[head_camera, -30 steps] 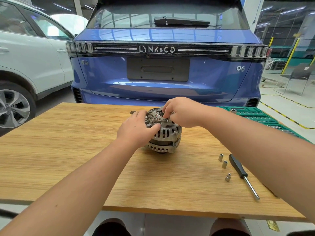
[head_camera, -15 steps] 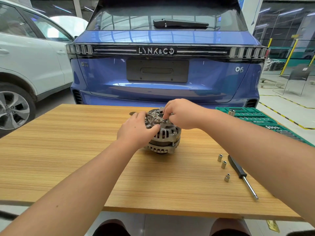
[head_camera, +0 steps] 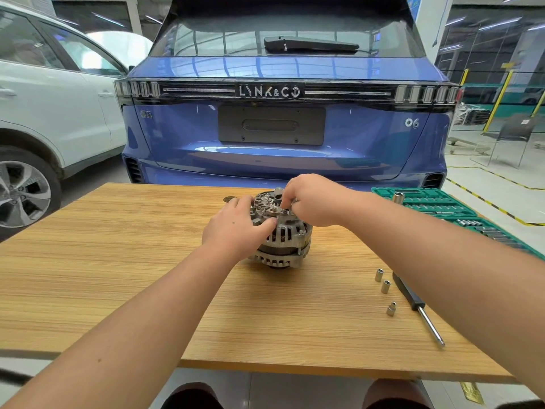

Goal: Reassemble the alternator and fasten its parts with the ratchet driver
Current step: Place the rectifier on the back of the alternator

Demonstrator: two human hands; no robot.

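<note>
Both hands are on one alternator [head_camera: 283,234] in the middle of the worktop [head_camera: 118,261]: the left hand [head_camera: 236,228] grips its side, and the right hand [head_camera: 312,199] pinches a small part on its top. It is grey ribbed metal with slots, standing upright. To its right lie three small sockets [head_camera: 385,286], one ratchet driver [head_camera: 415,308] and one green tool case [head_camera: 442,202].

My arms are bare from lower frame up to both hands, no sleeves, watch or rings showing. My left hand [head_camera: 236,228] and right hand [head_camera: 312,199] wear no gloves. Dark trousers cover my knees [head_camera: 191,397] at bottom centre.
</note>
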